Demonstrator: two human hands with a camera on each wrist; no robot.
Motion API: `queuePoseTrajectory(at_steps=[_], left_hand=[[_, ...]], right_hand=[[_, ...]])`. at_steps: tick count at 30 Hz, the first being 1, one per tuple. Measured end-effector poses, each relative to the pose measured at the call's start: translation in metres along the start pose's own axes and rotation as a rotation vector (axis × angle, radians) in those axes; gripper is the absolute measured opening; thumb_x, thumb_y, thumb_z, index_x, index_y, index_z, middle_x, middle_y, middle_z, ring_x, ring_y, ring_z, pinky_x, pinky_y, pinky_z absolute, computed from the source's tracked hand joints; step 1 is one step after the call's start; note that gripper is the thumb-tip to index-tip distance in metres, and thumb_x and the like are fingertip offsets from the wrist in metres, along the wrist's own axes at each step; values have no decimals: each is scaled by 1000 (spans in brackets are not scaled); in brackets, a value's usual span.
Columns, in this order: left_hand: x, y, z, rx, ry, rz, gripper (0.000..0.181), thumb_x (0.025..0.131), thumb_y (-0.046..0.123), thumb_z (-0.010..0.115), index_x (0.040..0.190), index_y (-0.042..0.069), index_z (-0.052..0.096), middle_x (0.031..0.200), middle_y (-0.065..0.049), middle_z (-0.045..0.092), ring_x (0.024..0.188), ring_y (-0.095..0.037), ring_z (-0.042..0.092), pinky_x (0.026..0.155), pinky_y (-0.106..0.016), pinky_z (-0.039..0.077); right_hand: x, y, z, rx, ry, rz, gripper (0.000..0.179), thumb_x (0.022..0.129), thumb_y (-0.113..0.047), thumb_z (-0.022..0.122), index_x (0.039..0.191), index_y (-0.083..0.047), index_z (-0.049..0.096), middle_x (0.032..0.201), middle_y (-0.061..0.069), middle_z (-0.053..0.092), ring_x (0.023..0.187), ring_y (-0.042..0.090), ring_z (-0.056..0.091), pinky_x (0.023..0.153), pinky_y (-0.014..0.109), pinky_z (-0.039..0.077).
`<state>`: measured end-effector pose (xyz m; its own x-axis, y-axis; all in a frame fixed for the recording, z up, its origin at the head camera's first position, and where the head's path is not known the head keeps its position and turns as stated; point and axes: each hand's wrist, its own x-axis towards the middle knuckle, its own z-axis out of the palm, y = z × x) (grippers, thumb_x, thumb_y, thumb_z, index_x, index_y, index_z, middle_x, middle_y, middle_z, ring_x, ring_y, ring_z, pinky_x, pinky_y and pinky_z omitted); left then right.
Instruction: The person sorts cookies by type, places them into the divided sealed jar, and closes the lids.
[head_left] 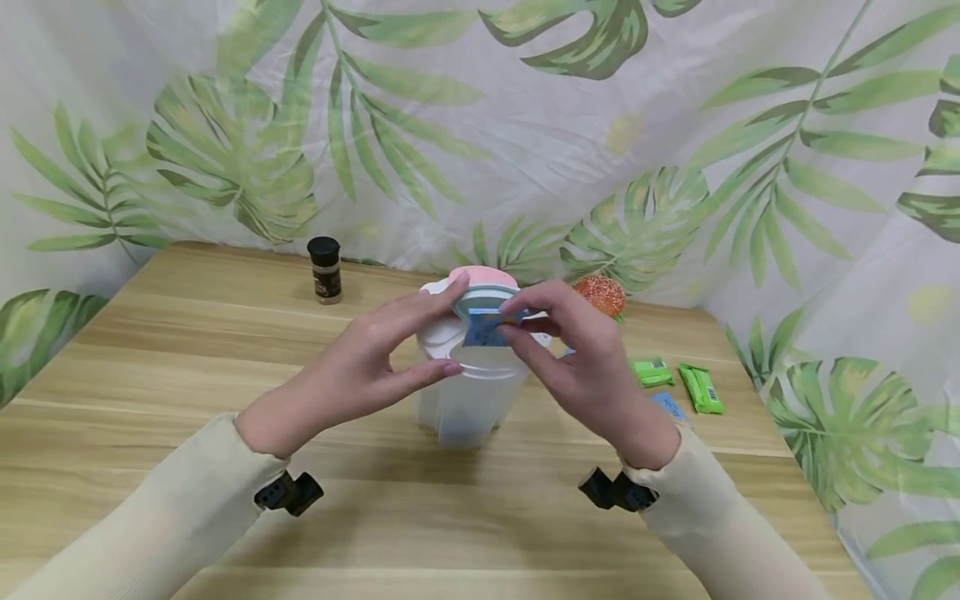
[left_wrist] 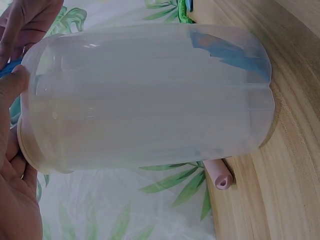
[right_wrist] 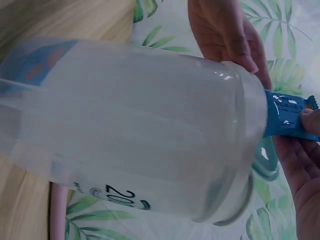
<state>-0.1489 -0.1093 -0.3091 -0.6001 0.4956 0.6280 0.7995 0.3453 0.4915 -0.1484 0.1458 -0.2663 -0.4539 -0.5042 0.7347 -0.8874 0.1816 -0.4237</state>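
Note:
A tall translucent plastic container point(head_left: 468, 396) stands upright on the table, its greyish-green flip lid point(head_left: 480, 298) raised. My left hand point(head_left: 367, 354) holds the container's top, the thumb on the near rim and the fingers by the raised lid. Between thumb and fingers, my right hand point(head_left: 581, 358) pinches a small blue snack packet point(right_wrist: 287, 115) at the opening. Through the cloudy wall another blue packet point(left_wrist: 232, 54) shows at the container's bottom. Dark print marks one side of the container, seen in the right wrist view.
A black-capped seasoning shaker point(head_left: 325, 271) stands back left. Behind the container are a pink item point(left_wrist: 219, 175) and an orange, speckled bun-like thing point(head_left: 600, 294). Two green packets point(head_left: 701, 388) and a blue packet point(head_left: 669, 406) lie on the right. A leaf-patterned cloth point(head_left: 525, 150) hangs behind the table.

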Motion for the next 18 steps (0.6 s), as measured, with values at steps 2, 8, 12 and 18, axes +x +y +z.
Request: queuePoseTrajectory(at_steps=[2, 8, 12, 18], left_hand=[[0, 0, 1, 0, 3, 5, 89, 88, 9, 85, 164, 16, 38, 148, -11, 62, 132, -23, 61, 111, -35, 52], [-1, -2, 2, -1, 7, 9, 90, 88, 7, 84, 164, 17, 37, 149, -10, 62, 131, -22, 61, 111, -34, 51], [-1, -2, 2, -3, 11, 7, 89, 88, 7, 84, 164, 17, 38, 149, -9, 62, 131, -21, 60, 112, -32, 50], [-1, -2, 2, -7, 4, -2, 89, 88, 8, 84, 164, 17, 38, 150, -9, 61, 133, -22, 60, 114, -31, 49]], right_hand=[[-2, 3, 4, -36, -41, -3, 30, 86, 15, 76, 110, 5, 62, 104, 16, 69, 96, 21, 72, 85, 25, 65], [-8, 6, 10, -79, -188, -12, 26, 91, 3, 77, 113, -2, 65, 106, 7, 71, 88, 12, 67, 77, 21, 63], [-9, 7, 9, -81, -208, -9, 23, 92, 2, 77, 111, -3, 66, 102, 5, 71, 86, 10, 67, 75, 18, 61], [-11, 9, 9, -78, -226, -5, 19, 92, 2, 77, 108, -4, 67, 98, 4, 71, 86, 10, 68, 75, 15, 60]])
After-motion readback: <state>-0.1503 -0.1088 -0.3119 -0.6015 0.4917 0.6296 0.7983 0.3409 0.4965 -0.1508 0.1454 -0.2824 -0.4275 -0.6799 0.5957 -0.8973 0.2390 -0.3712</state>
